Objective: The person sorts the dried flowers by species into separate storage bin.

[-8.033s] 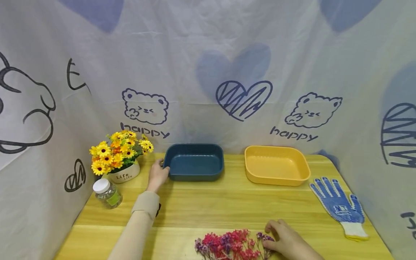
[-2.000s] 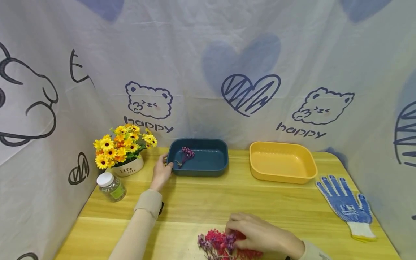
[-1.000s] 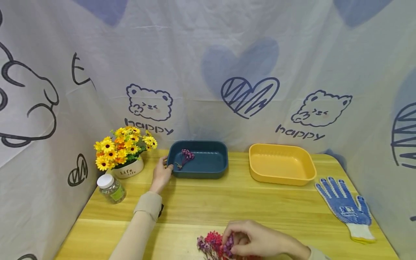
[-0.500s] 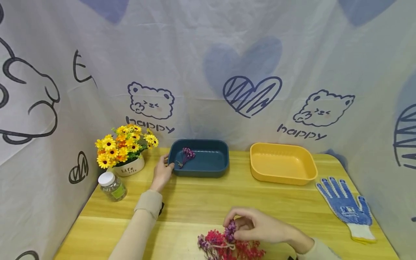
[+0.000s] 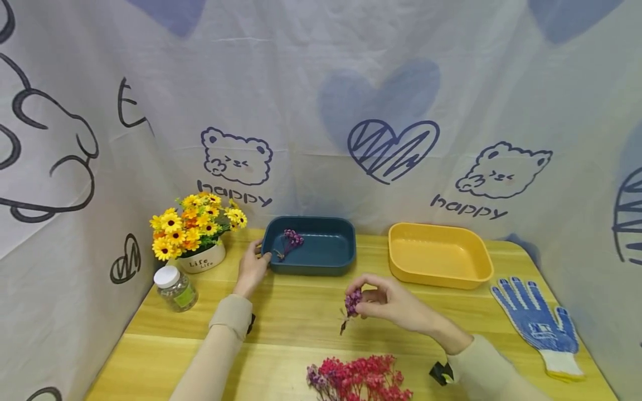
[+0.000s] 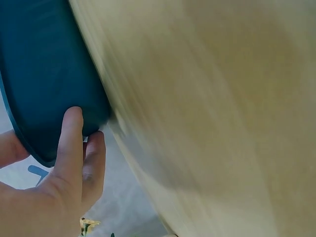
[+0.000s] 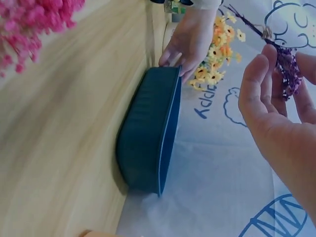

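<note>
My right hand (image 5: 393,303) pinches a small tied bunch of purple dried flowers (image 5: 353,302), stems hanging down, above the middle of the table. In the right wrist view the purple bunch (image 7: 289,74) lies between thumb and fingertips, its twine tie visible. At the left end of the dark blue tray (image 5: 326,267), my left hand (image 5: 252,269) holds the tray's corner. The left wrist view has its fingers (image 6: 74,133) against the tray wall. Inside that tray lies another purple bunch (image 5: 292,239). Pink and purple dried flowers (image 5: 361,379) lie at the table's front edge, partly cut off.
A yellow tray (image 5: 441,281) stands back right, with a blue and white glove (image 5: 539,326) beside it. Back left are a pot of yellow flowers (image 5: 203,259) and a white-lidded jar (image 5: 176,292). A printed curtain (image 5: 311,139) closes off the back and sides.
The first purple bunch came into the blue tray between eight and two seconds ago. Since then my right hand has picked a second one from the pile and raised it towards the tray.
</note>
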{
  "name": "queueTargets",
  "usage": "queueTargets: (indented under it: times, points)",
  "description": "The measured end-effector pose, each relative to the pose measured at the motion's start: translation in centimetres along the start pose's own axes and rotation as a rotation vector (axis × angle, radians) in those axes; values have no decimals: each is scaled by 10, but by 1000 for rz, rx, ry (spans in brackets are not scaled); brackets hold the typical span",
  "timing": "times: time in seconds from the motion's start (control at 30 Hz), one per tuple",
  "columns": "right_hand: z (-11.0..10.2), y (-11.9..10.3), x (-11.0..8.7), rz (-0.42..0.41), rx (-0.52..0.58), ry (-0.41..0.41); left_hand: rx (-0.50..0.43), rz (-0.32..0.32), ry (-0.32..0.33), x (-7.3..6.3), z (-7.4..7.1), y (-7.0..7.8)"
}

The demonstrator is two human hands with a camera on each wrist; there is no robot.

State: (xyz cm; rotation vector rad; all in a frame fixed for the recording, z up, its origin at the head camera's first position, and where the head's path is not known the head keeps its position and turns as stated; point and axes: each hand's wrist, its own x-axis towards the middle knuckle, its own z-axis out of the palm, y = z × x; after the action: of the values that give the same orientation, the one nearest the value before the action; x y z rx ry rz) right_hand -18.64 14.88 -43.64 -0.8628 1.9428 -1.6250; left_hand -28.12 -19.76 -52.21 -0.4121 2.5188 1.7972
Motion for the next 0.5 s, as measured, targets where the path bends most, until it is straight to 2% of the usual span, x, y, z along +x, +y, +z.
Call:
queueTargets:
  times: [0.3, 0.5]
  points:
    - [-18, 5, 35, 79, -36, 194, -64, -23, -9, 2, -3, 3]
    - [-30, 16, 59, 135, 6, 309, -131, -61, -39, 3, -5, 4]
